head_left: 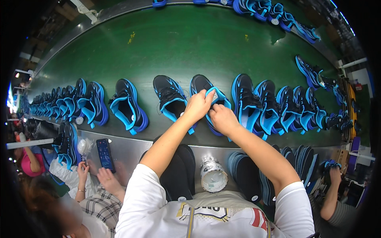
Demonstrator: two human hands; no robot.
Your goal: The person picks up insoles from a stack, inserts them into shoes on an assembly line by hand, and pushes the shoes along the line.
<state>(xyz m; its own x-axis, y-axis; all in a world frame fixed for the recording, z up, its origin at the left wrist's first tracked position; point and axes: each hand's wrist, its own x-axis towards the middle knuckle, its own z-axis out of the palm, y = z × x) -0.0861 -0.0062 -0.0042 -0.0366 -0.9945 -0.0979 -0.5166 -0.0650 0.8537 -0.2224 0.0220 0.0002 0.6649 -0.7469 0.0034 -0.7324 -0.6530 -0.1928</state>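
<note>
Long green work surface [182, 43] in a dim, cluttered workshop.
Bare metal edging [131, 144] runs below it across the frame; a white bracket [86, 11] stands at the upper left, a white bar [29, 143] juts in at the lower left, brown cardboard boxes [340, 158] sit at the right, and bright strip lights [346, 23] streak the upper right.

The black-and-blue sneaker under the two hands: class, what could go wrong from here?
1. The left hand and right hand both grip the sneaker around its opening; uneven pulling might distort the blue collar.
2. The left forearm crosses over the back part of the neighbouring sneaker, so a small swing might knock it askew.
</note>
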